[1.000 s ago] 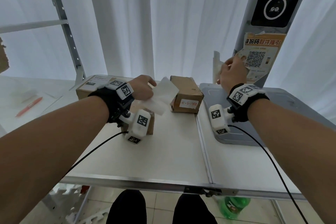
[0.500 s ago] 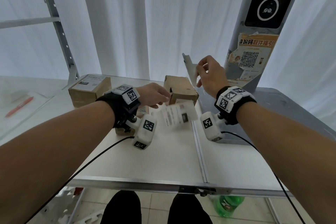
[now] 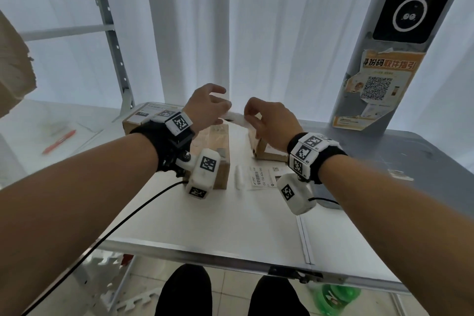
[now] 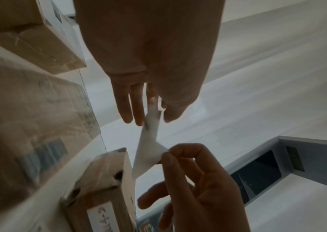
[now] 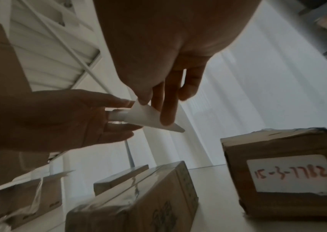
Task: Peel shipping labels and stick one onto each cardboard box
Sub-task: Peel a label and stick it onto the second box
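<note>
Head: left hand (image 3: 205, 108) and right hand (image 3: 269, 120) raised over boxes (image 3: 213, 151), sharing label (image 3: 234, 117).

Left wrist: fingers (image 4: 136, 108) pinching label's end.

Right wrist: fingers (image 5: 164, 102) clamped on corner; better peeled slowly, kept taut, adhesive untouched.

Bare forearms wear black wristbands (image 3: 164, 141) with checkered square markers, white camera blocks (image 3: 204, 173), black cables (image 3: 123, 220); dark trousers (image 3: 184, 292).
</note>
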